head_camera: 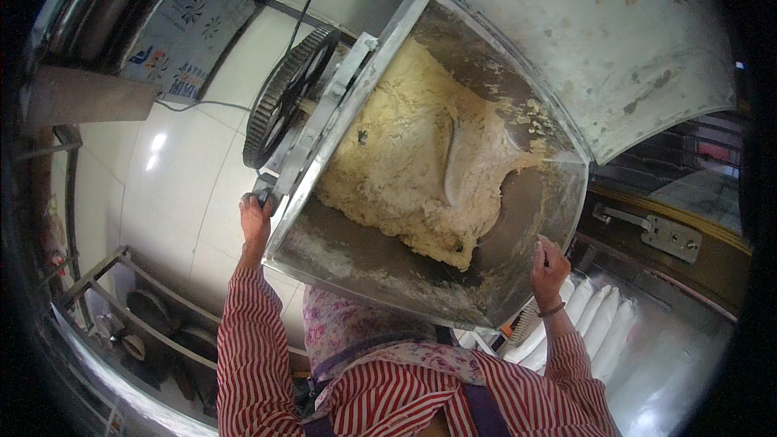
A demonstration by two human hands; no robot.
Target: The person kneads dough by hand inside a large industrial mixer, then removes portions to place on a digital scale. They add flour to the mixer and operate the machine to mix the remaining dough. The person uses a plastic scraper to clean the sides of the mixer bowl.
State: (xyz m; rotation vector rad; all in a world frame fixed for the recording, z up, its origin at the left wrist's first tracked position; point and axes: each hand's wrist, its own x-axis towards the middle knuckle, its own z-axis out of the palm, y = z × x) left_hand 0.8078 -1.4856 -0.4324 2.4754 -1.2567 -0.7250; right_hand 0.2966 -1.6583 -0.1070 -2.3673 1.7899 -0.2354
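Observation:
A large mass of pale yellow dough [425,158] lies in the metal tub of a dough mixer [364,279], around a curved mixing blade [450,158]. My left hand [256,215] is at a small dark knob or switch [264,194] on the mixer's left side, below the big gear wheel [291,97]; whether the fingers grip it is not clear. My right hand [549,270] is at the tub's right rim, fingers curled with the fingertips together. Whether something small is between them cannot be told.
The mixer's raised metal lid [595,36] is at the upper right. White filled bags [598,328] lie beside a metal surface at the lower right. A metal frame rack [158,309] stands at the lower left, and a dark cable [309,0] hangs by the gear.

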